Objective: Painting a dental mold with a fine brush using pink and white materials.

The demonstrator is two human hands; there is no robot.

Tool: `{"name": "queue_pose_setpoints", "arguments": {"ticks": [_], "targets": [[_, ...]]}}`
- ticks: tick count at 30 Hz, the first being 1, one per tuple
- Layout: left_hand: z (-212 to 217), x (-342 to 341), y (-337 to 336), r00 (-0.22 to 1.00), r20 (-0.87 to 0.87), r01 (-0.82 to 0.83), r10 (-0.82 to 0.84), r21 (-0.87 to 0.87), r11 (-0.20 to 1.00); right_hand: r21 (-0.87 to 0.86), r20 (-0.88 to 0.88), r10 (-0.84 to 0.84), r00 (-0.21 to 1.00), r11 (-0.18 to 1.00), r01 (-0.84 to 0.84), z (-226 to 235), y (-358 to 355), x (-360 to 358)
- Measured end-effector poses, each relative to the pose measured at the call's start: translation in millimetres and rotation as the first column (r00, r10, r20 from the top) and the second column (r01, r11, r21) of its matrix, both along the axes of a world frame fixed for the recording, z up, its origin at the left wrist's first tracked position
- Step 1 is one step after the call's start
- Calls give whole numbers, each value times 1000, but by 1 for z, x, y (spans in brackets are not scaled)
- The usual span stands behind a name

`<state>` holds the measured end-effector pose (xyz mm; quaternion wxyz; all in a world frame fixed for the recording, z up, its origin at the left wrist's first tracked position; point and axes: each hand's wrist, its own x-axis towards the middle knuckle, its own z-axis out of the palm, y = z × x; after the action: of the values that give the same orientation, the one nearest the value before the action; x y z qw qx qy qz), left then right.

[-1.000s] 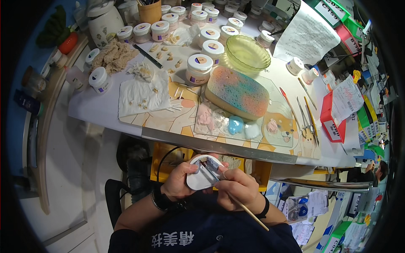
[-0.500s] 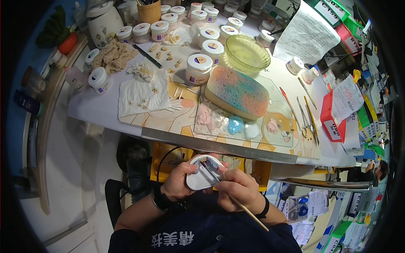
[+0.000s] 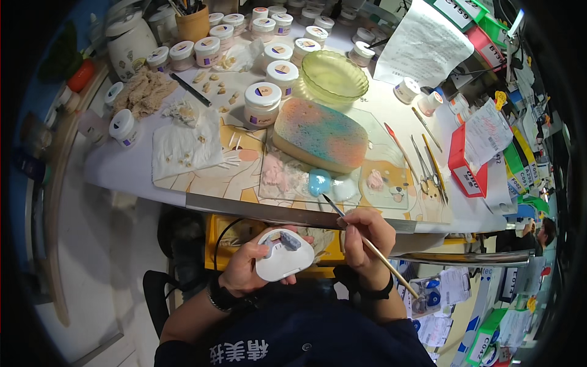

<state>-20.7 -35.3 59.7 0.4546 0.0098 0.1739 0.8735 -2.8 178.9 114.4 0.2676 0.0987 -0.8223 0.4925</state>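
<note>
My left hand (image 3: 242, 267), closed round its edge, holds a white dental model (image 3: 283, 263) with a grey toothed section on top, below the front edge of the table. Between the fingertips of my right hand (image 3: 368, 241) is a thin paintbrush (image 3: 389, 266) with a pale wooden handle. Its dark tip reaches over the table edge, close to a blue blob of paste (image 3: 319, 181); whether they touch I cannot tell. Beside the blue lie a white blob (image 3: 346, 188) and pink paste (image 3: 274, 176) on a glass slab (image 3: 291, 196). A speckled sponge (image 3: 321, 136) stands behind them.
Lidded jars (image 3: 263, 104) crowd the back of the table around a green glass bowl (image 3: 334, 76). Small tooth pieces lie on a white tissue (image 3: 186, 147). Tweezers (image 3: 422, 160), a red-tipped tool (image 3: 397, 142) and a red bin (image 3: 468, 162) are to the right.
My right hand has lifted the brush off the dental model and moved it right and forward to the paste. My left hand has tilted the model and shifted slightly left. The view has shifted too.
</note>
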Motion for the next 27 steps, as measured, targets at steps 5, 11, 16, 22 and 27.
{"name": "queue_pose_setpoints", "arguments": {"ticks": [5,11,16,22,27], "targets": [[-2,-1,-1,1000,-3,-2,2,5,1000,-36,53,-16,998,999,18,-8,2,0],[-5,-2,-2,999,-40,17,-17,9,1000,13,35,-17,999,1000,16,-7,2,-3],[-1,0,0,999,32,-8,8,0,1000,18,28,-17,999,1000,17,-6,0,-3],[2,-1,0,1000,7,-5,5,16,1000,37,-4,-12,1000,999,12,-5,-1,-5],[0,0,0,999,-32,4,-3,43,999,79,-105,84,991,994,-76,3,-9,4]]}}
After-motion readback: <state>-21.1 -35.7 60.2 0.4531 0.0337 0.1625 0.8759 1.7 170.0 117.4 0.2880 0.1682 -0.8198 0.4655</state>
